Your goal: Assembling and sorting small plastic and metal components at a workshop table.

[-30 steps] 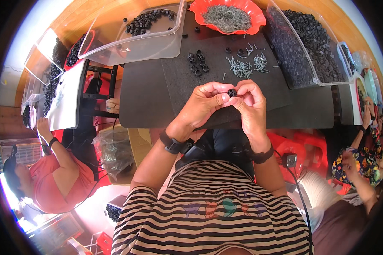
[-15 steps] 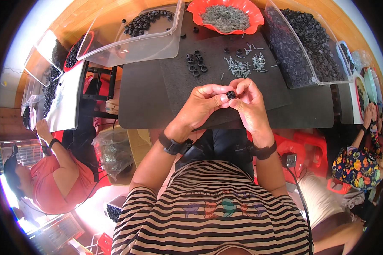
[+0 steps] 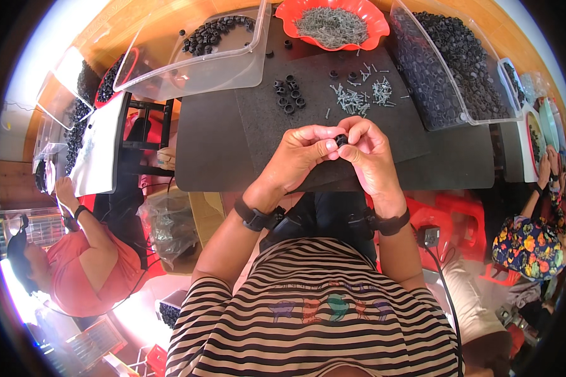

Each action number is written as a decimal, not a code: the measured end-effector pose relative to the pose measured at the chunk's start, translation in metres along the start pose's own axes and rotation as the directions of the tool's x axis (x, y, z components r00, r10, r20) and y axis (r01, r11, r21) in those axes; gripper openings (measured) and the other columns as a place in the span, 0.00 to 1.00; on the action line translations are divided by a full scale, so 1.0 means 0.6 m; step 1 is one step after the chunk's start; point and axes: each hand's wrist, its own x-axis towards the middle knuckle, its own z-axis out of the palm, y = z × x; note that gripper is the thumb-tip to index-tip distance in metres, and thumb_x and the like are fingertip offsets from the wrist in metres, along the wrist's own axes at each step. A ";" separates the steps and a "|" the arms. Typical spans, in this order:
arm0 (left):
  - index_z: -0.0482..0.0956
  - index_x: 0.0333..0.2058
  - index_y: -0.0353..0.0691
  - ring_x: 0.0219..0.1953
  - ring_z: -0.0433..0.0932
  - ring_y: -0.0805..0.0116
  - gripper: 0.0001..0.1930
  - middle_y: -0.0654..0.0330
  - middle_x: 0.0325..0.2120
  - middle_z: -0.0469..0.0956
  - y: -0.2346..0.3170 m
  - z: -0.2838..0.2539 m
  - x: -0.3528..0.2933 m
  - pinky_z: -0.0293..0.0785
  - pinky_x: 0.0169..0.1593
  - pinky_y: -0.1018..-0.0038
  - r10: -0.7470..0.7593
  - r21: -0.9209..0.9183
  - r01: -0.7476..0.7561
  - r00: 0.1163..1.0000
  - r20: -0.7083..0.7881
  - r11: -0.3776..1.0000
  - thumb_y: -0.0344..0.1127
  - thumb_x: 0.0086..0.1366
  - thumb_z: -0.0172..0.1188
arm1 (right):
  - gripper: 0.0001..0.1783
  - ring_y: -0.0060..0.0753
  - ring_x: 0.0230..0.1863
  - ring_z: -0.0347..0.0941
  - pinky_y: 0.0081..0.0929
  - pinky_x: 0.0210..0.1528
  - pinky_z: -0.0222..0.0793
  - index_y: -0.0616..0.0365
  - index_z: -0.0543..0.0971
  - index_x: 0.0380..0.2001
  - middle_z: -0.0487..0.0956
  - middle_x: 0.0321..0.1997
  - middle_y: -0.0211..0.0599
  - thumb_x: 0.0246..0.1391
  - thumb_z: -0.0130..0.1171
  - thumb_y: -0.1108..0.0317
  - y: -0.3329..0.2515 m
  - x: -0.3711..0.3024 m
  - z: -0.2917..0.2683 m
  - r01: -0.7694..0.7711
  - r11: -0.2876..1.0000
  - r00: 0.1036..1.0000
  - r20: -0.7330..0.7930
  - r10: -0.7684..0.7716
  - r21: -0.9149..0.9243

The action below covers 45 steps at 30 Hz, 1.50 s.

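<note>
Between my fingertips, above the near part of the dark table, is a small black ring-shaped plastic part. My left hand pinches it from the left, and my right hand grips it from the right. Fingers cover much of the part. Beyond my left hand several similar black parts stand grouped on a dark mat. Past my right hand lie loose piles of silvery screws, with a couple of black parts just behind them.
A clear bin with black parts stands far left. At the back is a red scalloped bowl full of screws. Another clear bin, heaped with black parts, sits right. Other people work at the left and right.
My hands and the black part stay almost in place. The view shifts very slightly, and the things on the table look unchanged.
</note>
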 end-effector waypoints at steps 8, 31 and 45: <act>0.79 0.46 0.34 0.38 0.78 0.74 0.11 0.59 0.38 0.80 -0.001 0.001 0.000 0.77 0.46 0.77 0.002 0.025 -0.002 1.000 -0.009 1.000 0.26 0.65 0.58 | 0.11 0.25 0.42 0.71 0.24 0.43 0.76 0.60 0.71 0.28 0.70 0.44 0.36 0.47 0.64 0.83 0.000 -0.003 0.004 0.058 0.997 0.998 0.013 -0.058 -0.041; 0.78 0.47 0.33 0.37 0.78 0.74 0.12 0.59 0.38 0.80 -0.002 -0.006 -0.002 0.78 0.45 0.77 -0.030 0.042 0.029 0.999 0.011 0.999 0.27 0.65 0.58 | 0.15 0.25 0.42 0.74 0.24 0.45 0.77 0.60 0.72 0.31 0.73 0.44 0.37 0.43 0.67 0.84 0.001 0.002 -0.011 -0.015 0.999 0.999 0.047 0.016 -0.029; 0.79 0.44 0.35 0.38 0.76 0.73 0.10 0.61 0.42 0.76 -0.001 0.000 0.001 0.77 0.46 0.76 0.014 -0.006 -0.014 1.000 0.028 1.000 0.23 0.64 0.58 | 0.12 0.32 0.41 0.78 0.28 0.48 0.76 0.62 0.72 0.31 0.76 0.44 0.43 0.46 0.65 0.85 0.001 -0.003 -0.006 0.071 0.992 0.997 -0.008 -0.072 -0.102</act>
